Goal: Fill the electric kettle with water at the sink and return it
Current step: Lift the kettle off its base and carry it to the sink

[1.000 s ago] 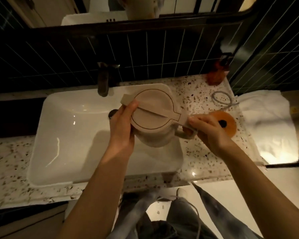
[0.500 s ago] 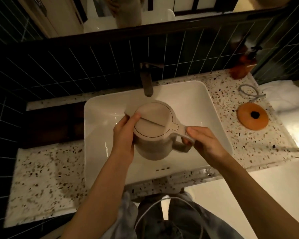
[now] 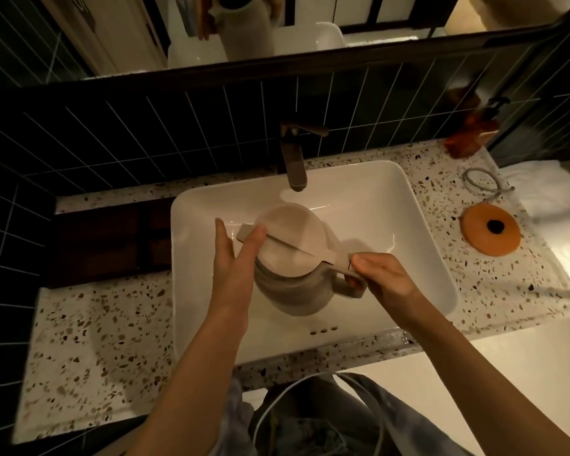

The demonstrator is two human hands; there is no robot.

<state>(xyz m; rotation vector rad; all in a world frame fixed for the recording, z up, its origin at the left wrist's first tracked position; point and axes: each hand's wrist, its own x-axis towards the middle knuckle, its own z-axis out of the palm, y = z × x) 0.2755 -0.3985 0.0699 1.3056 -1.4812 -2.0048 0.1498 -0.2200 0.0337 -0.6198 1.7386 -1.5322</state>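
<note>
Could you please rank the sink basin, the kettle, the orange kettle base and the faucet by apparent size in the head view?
1. sink basin
2. kettle
3. and 4. orange kettle base and faucet look similar, so unranked.

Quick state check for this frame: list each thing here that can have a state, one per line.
Kettle: lid shut, held over the basin.
Tap: no water running.
Sink: no standing water visible.
Kettle base: bare, on the counter.
Right hand: gripping the kettle handle.
Left hand: fingers loose, resting against the lid.
</note>
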